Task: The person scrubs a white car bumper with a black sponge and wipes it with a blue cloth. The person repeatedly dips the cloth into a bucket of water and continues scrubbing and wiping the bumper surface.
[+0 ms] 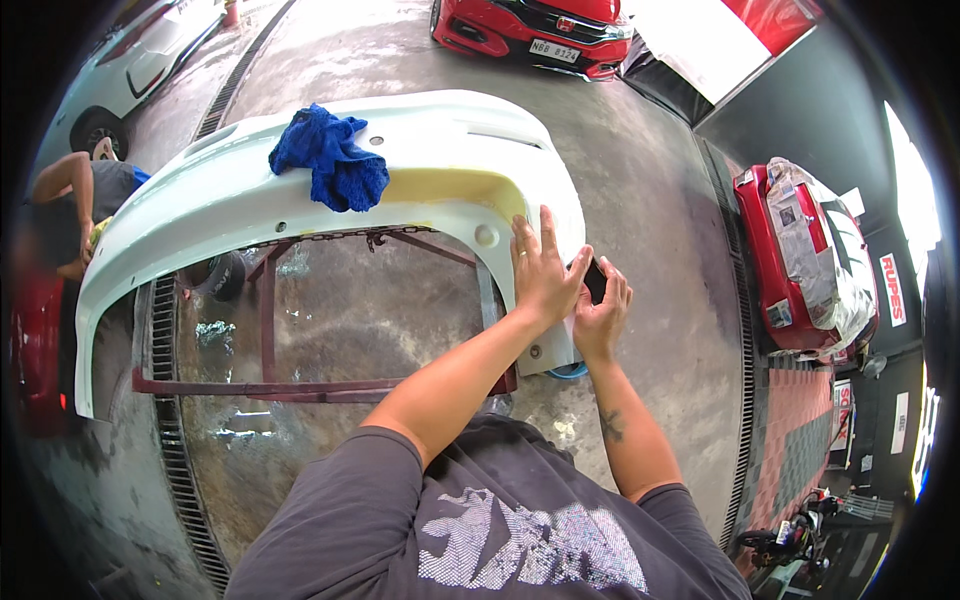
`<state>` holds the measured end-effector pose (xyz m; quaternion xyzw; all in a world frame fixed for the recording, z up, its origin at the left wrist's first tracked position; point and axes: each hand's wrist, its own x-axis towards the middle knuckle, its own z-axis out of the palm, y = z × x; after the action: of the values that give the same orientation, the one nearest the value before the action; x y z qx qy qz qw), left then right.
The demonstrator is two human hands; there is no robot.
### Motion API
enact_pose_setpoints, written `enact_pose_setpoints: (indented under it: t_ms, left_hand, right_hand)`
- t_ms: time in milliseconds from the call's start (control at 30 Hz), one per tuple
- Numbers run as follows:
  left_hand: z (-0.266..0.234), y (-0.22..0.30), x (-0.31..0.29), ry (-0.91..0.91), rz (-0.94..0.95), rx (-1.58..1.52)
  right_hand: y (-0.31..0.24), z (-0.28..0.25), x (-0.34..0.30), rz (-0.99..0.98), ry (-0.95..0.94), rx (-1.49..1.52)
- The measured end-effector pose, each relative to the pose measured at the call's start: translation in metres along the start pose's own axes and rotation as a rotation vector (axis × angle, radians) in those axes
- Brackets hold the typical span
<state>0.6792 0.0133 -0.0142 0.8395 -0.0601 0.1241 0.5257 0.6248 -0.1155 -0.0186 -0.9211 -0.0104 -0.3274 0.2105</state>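
A white car bumper [420, 155] stretches across in front of me, with a yellowish patch [440, 186] along its inner curve. Flat on its right end rests my left hand [545, 275], fingers spread and holding nothing. Just beside it, my right hand [603, 310] is closed round a small black pad [596, 282] at the bumper's outer edge. The fingers partly cover the pad, so its exact kind is unclear. On top of the bumper lies a crumpled blue cloth [330, 157], apart from both hands.
Under the bumper is a dark red metal stand [268, 330] with a chain [345, 236]. Another person [75, 195] works at the far left end. A red car [535, 30] stands ahead; a partly covered red car [805, 260] is at right. Drain grates [170, 420] cross the wet floor.
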Motion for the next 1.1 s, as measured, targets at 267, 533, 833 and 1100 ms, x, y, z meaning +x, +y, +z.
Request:
enact_pose_setpoints:
  t_ms: [267, 533, 833, 1100]
  left_hand:
    - [-0.010, -0.006, -0.005, -0.017, 0.079, 0.178]
    - [-0.011, -0.013, 0.026, -0.021, 0.129, 0.242]
    - [-0.008, -0.008, -0.022, -0.083, 0.141, 0.055]
    - [-0.005, -0.005, 0.004, 0.014, 0.058, -0.004]
  right_hand:
    - [0.002, -0.001, 0.004, -0.079, 0.004, -0.003]
    - [0.004, 0.001, 0.002, -0.040, 0.003, 0.010]
    - [-0.003, -0.003, 0.005, -0.036, -0.006, 0.063]
    - [-0.002, -0.006, 0.003, -0.026, 0.006, 0.051]
